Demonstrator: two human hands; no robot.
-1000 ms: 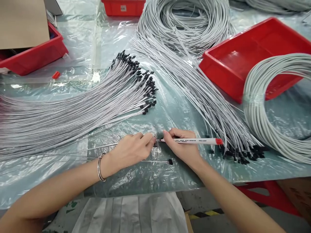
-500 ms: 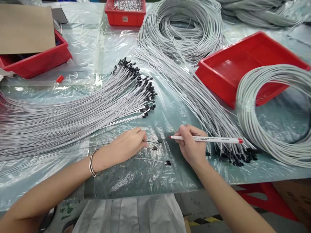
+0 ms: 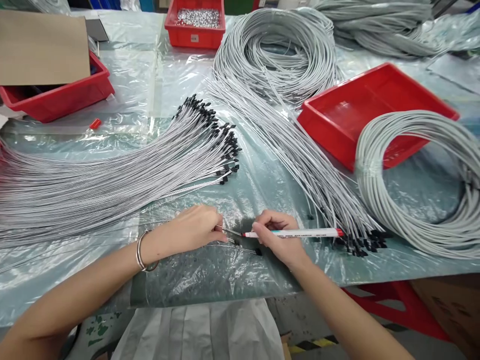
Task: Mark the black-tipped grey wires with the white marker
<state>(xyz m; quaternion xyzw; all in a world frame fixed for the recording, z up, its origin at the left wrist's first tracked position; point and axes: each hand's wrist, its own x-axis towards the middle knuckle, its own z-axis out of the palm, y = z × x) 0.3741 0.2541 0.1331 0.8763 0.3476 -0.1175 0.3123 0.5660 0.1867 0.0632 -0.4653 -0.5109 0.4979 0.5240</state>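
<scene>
My left hand (image 3: 189, 230) pinches the ends of a few thin grey wires with black tips (image 3: 240, 246) against the plastic-covered table (image 3: 262, 185). My right hand (image 3: 279, 237) grips a white pen with a red cap (image 3: 300, 232), its tip touching a wire's black end just right of my left fingers. A large fan of grey black-tipped wires (image 3: 150, 160) lies to the left. A second bundle (image 3: 318, 180) runs diagonally on the right, its black tips near the pen's cap.
An empty red tray (image 3: 337, 125) sits at the right, partly under a grey cable coil (image 3: 412, 190). Another coil (image 3: 277, 50) lies at the back. A red bin of small metal parts (image 3: 197, 20) and a red bin under cardboard (image 3: 56, 95) stand far left and back.
My right hand brought the pen tip back left to the wire end held by my left hand, after pulling away half a second ago. The view shifted slightly.
</scene>
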